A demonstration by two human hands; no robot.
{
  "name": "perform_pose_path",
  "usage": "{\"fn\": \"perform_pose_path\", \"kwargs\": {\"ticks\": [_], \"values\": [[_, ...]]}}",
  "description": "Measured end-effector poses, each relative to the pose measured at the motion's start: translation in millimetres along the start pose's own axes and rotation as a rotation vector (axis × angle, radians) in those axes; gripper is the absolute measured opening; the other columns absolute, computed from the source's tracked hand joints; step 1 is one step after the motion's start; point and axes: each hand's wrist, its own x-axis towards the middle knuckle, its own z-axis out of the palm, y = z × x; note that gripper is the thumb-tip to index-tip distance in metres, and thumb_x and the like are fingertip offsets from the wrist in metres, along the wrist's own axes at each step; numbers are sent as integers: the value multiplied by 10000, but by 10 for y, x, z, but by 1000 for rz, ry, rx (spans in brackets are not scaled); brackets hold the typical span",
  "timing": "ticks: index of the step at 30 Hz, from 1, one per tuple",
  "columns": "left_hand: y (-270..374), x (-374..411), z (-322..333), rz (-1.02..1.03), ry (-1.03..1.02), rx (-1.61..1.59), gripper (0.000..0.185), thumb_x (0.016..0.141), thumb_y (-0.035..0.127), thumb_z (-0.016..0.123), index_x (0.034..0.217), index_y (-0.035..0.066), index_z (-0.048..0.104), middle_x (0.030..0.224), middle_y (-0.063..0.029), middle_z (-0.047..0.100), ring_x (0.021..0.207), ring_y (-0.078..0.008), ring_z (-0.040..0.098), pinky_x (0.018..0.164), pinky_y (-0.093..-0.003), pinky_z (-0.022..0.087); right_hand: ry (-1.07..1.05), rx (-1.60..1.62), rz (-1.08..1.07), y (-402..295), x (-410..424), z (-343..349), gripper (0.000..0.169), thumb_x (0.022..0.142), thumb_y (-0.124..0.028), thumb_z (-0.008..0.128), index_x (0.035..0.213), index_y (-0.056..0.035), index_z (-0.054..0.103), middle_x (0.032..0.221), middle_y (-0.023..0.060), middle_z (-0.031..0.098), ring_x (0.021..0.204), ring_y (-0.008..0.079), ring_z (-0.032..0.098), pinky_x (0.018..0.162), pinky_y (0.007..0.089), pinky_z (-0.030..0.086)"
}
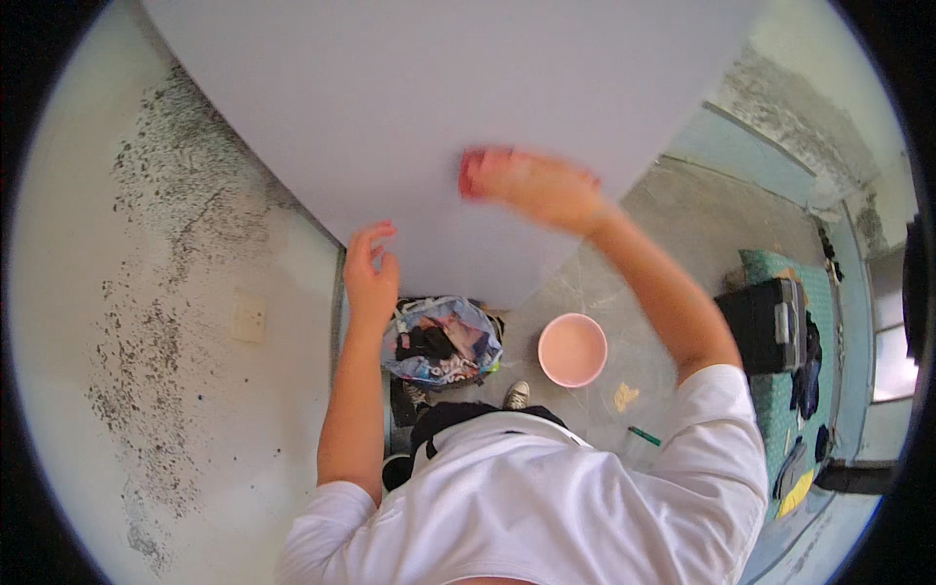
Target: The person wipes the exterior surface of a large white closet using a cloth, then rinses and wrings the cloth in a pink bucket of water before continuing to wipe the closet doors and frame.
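Observation:
A wide pale lilac panel (439, 95) with a smooth face spans the view in front of me. My right hand (541, 186), blurred, is closed around a red cloth or sponge (474, 174) and lies against the panel. Whether the red thing is cloth or sponge, the blur does not settle. My left hand (371, 270) hangs near the panel's lower left edge, its fingers loosely curled and apart, holding nothing. Below it stands an open bag (475, 358) stuffed with clothes or fabric. On the floor right of the bag is a round pink basin (572, 349).
Dark mould-like spots mark the wall (58, 292) at left, which carries a socket plate (249, 318). A black suitcase (753, 325) lies on a green patterned bed or mat (775, 409) at right. A yellowish scrap (625, 397) and a green stick-like object (644, 436) lie on the concrete floor (643, 322).

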Motion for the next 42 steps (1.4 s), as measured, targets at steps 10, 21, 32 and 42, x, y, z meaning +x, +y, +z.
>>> {"fn": "perform_pose_path", "kwargs": {"ticks": [10, 21, 32, 42], "values": [[875, -356, 1076, 43, -20, -200, 375, 895, -69, 491, 1192, 68, 674, 1394, -85, 652, 1306, -226, 604, 1081, -383, 484, 334, -262, 506, 1014, -709, -1631, 604, 939, -54, 615, 1523, -204, 582, 1629, 64, 491, 1515, 297, 431, 1235, 432, 366], [1082, -354, 1267, 54, -33, -71, 350, 889, -61, 480, 1144, 51, 693, 1377, -98, 657, 1278, -225, 616, 1077, -395, 493, 92, -75, -162, -105, -1873, 922, 621, 955, -182, 566, 1572, -147, 510, 1708, -25, 400, 1587, 154, 336, 1308, 362, 268], [1386, 308, 1571, 499, 44, -90, 320, 836, -133, 480, 1038, 2, 688, 1203, -132, 688, 1114, -247, 656, 928, -337, 540, 480, -252, 84, 1013, -1330, -1137, 607, 893, -204, 604, 1500, -179, 603, 1652, -19, 490, 1547, 158, 408, 1288, 416, 283], [1910, 742, 1718, 895, -13, 64, 356, 716, -155, 516, 953, 25, 711, 1062, -95, 720, 971, -264, 654, 772, -319, 518, 1353, 875, 283, 1585, -658, -1548, 630, 981, -17, 573, 1595, -24, 428, 1667, 181, 403, 1568, 383, 342, 1281, 516, 287]]}}
